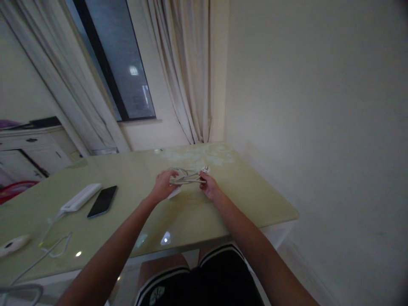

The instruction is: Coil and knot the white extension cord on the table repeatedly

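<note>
A pale power cord (188, 177), gathered into long loops, is held between my two hands just above the table (242, 204). My left hand (164, 183) grips the left end of the bundle, thumb and fingers curled round it. At the other end, the fingers of my right hand (208, 185) close on the loops just below the plug (205, 169), whose metal prongs point up and away. A small white tag or paper (174, 193) shows under my left hand; what it belongs to cannot be made out.
On the left lie a black phone (102, 201), a white power strip (81, 198) with its cable (47, 250), and a white rounded device (14, 245). A wall (312, 106) runs along the right side; curtains (191, 63) and a window (117, 55) are behind.
</note>
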The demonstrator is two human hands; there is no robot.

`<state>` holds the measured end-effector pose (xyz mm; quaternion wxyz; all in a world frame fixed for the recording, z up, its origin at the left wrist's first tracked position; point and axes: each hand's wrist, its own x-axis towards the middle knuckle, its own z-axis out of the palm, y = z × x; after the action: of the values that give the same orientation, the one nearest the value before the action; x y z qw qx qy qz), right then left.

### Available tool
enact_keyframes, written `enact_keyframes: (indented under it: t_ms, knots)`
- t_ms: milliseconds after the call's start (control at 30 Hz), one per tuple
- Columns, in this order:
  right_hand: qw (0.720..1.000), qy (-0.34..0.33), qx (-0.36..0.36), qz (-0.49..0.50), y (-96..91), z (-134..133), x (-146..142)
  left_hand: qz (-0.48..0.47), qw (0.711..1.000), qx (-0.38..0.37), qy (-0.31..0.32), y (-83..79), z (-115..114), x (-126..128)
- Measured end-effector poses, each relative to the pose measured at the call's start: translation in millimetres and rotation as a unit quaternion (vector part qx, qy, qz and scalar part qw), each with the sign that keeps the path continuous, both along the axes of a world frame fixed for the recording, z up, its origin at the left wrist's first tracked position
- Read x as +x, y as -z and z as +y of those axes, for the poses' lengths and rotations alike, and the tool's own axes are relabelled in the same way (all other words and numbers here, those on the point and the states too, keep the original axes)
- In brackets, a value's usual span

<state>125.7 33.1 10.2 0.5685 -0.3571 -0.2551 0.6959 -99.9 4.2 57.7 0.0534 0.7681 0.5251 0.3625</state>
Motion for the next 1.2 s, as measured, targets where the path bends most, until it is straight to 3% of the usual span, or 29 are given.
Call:
enact_keyframes:
  t_ms: [100,200,333,400,467,600,667,800,967,1100,1200]
  knots:
    - [1.0,0.007,0.006,-0.011,2.9,0.2,-1.5,-0.043,0.984,0.069,-0.157,25.4,-13.2,8.2]
    - [0.998,0.016,0.027,-0.049,5.7,-0.8,-4.2,-0.11,0.972,0.072,-0.195,41.1,-22.5,15.6]
    - [0.995,-0.005,0.044,-0.091,7.2,-2.7,-8.4,-0.23,0.943,0.083,-0.226,41.4,-25.9,25.2]
    - [0.994,-0.031,0.046,-0.091,7.5,-3.4,-9.8,-0.247,0.947,0.056,-0.2,38.2,-23.9,29.3]
    - [0.994,-0.054,0.047,-0.087,8.1,-3.5,-10.0,-0.211,0.968,0.025,-0.132,35.1,-20.0,31.5]
    - [0.992,-0.044,0.066,-0.096,9.9,-0.3,-5.9,-0.03,0.999,-0.015,0.038,30.6,-16.4,27.6]
    - [0.989,-0.004,0.086,-0.119,10.0,3.2,-1.7,0.041,0.994,-0.067,0.07,29.8,-21.7,21.3]
    - [0.978,0.079,0.106,-0.159,8.5,9.9,7.5,0.116,0.977,-0.169,0.059,29.1,-46.3,0.3]
    - [0.964,0.119,0.143,-0.188,7.5,12.8,8.0,0.156,0.967,-0.2,0.037,16.2,-76.8,-28.7]
    - [0.955,0.142,0.17,-0.196,8.9,15.0,4.1,0.16,0.963,-0.216,0.034,6.4,-87.7,-29.8]
    - [0.969,0.123,0.162,-0.144,7.5,18.6,8.7,0.162,0.961,-0.22,0.044,5.3,-93.8,-22.5]
